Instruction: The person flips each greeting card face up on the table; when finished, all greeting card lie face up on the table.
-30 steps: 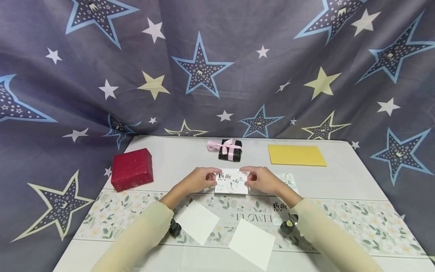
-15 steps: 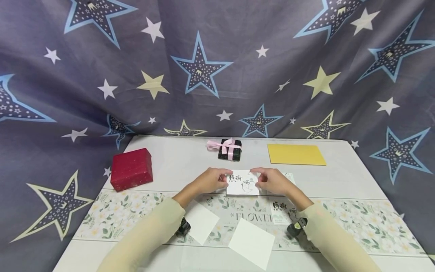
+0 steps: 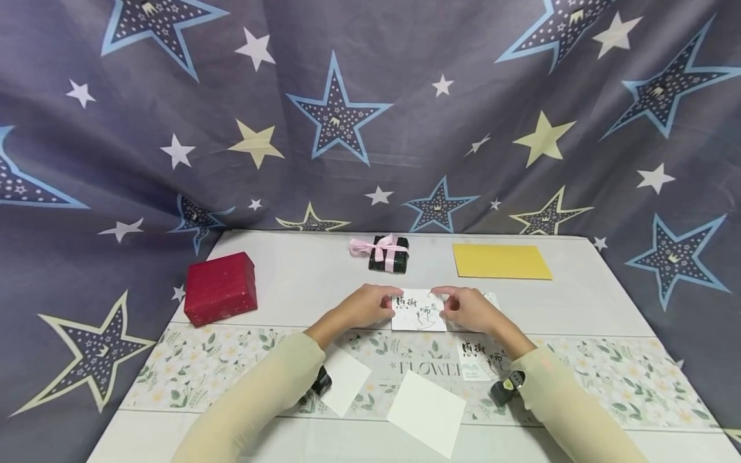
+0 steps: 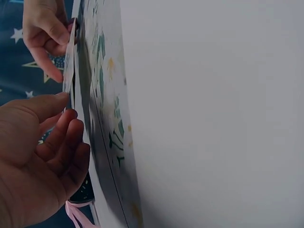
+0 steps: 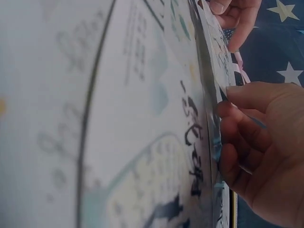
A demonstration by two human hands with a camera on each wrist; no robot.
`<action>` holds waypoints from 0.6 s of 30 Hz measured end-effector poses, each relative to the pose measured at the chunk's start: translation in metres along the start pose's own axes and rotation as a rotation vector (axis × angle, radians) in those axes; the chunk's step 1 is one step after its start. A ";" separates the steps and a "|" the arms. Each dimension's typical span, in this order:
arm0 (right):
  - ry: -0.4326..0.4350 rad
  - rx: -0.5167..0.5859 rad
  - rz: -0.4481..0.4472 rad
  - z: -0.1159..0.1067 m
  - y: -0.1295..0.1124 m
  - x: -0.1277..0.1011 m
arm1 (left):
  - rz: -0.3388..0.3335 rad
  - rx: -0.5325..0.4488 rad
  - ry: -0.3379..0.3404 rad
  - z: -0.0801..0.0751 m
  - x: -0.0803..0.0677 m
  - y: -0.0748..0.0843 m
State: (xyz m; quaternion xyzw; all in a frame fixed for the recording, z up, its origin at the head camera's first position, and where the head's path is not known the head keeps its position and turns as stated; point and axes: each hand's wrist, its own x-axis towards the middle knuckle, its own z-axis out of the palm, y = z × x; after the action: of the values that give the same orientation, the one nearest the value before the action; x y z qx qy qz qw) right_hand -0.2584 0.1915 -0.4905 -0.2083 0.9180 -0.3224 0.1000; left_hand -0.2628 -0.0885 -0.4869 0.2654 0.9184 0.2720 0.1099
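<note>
Calligraphy card (image 3: 419, 310): mid-table, seemingly raised off the surface, lettering facing the head camera. Left hand (image 3: 370, 305) pinches its left edge, right hand (image 3: 471, 308) its right; I count 2 grips, 1 card. My judgement: pickup done, card not yet set down. 2 white sheets (image 3: 428, 411) lie flat nearer the person. Red box (image 3: 220, 286), black ribboned gift box (image 3: 379, 263) and yellow envelope (image 3: 502, 262) untouched. What else remains, I cannot tell.
</note>
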 end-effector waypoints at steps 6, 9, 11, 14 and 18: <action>-0.001 -0.022 0.003 0.001 0.005 0.003 | -0.009 0.023 -0.006 0.003 0.005 0.000; -0.003 -0.032 -0.005 0.002 0.006 0.005 | -0.017 0.037 -0.005 0.004 0.007 -0.001; -0.007 -0.039 -0.006 0.003 0.007 0.005 | -0.018 0.049 -0.010 0.004 0.008 -0.001; -0.019 -0.050 -0.001 0.003 0.006 0.006 | -0.023 0.071 -0.022 0.004 0.009 0.000; -0.042 -0.088 0.000 0.003 0.003 0.008 | -0.031 0.110 -0.037 0.003 0.010 0.004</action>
State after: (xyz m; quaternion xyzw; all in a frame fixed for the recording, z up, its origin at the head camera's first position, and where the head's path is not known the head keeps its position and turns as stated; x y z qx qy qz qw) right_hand -0.2657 0.1887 -0.4949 -0.2191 0.9289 -0.2775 0.1100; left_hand -0.2678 -0.0787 -0.4881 0.2617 0.9338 0.2142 0.1165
